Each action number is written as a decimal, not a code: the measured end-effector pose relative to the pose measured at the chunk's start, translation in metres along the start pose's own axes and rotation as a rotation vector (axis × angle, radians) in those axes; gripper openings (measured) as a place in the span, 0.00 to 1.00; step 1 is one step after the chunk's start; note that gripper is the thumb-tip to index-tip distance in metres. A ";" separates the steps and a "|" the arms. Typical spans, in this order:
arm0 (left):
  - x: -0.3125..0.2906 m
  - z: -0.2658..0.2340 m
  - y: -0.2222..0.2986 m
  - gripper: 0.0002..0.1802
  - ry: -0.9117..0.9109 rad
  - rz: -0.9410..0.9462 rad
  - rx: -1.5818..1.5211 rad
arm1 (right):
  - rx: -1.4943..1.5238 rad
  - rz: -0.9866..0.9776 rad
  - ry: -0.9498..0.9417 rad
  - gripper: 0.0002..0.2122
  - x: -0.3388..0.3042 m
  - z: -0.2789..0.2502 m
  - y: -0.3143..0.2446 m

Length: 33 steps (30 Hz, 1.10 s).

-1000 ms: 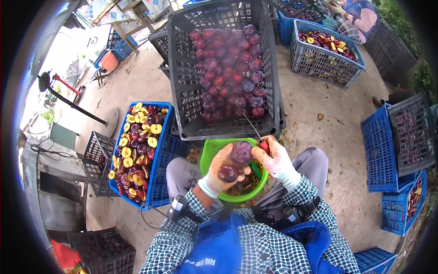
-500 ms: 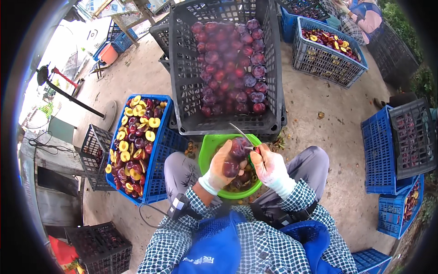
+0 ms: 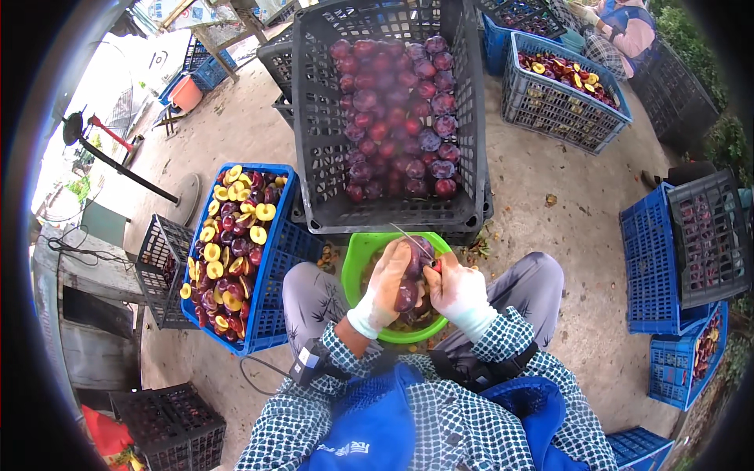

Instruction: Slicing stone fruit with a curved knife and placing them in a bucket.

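Steadying a plum under the knife

Above the lap, the left hand (image 3: 385, 284) has its grip closed around two dark plums: the upper plum (image 3: 420, 249) is partly covered by the fingers, and the lower plum (image 3: 406, 297) shows beneath it. The right hand (image 3: 463, 292) has its grip clenched on the red handle of a thin knife (image 3: 437, 267), whose blade lies across the upper plum; whether it is in the flesh I cannot tell. To cut well here, I would hold the left fingertips clear of the edge, let the blade follow the round of the fruit with light pressure, and work over the green basin (image 3: 357, 251) so that drips fall into it.

White lettering (image 3: 349, 449) runs across the blue apron (image 3: 365, 424), partly lost in the folds. Beyond the basin, which sits between the knees, a black crate (image 3: 389, 216) holds whole plums (image 3: 393, 133); to its left, a blue crate (image 3: 271, 314) is heaped with cut halves (image 3: 228, 235), many yellow side up. Farther off at upper right, a grey-blue crate (image 3: 561, 114) of cut fruit stands near a co-worker (image 3: 632, 31), and at far upper left a pale sheet (image 3: 162, 9) carries blue markings too small to read
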State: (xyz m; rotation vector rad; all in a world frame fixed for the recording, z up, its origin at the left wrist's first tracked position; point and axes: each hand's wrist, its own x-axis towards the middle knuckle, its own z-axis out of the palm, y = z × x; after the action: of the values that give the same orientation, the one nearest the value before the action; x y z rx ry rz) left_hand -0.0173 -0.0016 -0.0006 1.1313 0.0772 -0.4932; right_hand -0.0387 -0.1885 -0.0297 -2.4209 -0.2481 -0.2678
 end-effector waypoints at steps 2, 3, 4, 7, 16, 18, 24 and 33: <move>0.000 0.001 0.000 0.32 0.042 0.012 0.027 | 0.109 0.043 -0.025 0.12 0.000 0.004 -0.001; 0.001 0.001 0.001 0.32 0.054 0.015 0.031 | 0.230 0.090 -0.041 0.13 0.001 0.006 0.000; 0.003 -0.003 0.000 0.31 0.053 0.012 0.012 | 0.484 0.177 -0.080 0.13 0.008 0.006 -0.004; 0.007 -0.021 0.000 0.30 -0.043 0.014 -0.087 | 1.280 0.529 -0.442 0.13 0.010 -0.033 -0.007; 0.015 -0.039 0.010 0.36 -0.050 0.086 0.049 | 0.330 0.088 -0.083 0.09 0.000 -0.004 -0.009; 0.014 -0.038 0.010 0.38 -0.045 0.105 0.045 | 0.300 0.076 -0.087 0.09 0.000 -0.004 -0.012; 0.018 -0.040 -0.008 0.40 -0.050 0.202 0.238 | 0.275 0.078 -0.076 0.10 0.000 0.007 -0.013; 0.021 -0.048 -0.006 0.37 -0.143 -0.070 -0.111 | 0.262 0.094 -0.071 0.12 -0.005 0.014 -0.013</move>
State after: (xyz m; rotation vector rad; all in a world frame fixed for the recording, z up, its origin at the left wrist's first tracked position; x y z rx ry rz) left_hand 0.0080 0.0320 -0.0326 0.9847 0.0196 -0.6238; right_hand -0.0445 -0.1697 -0.0336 -2.1769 -0.1876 -0.0991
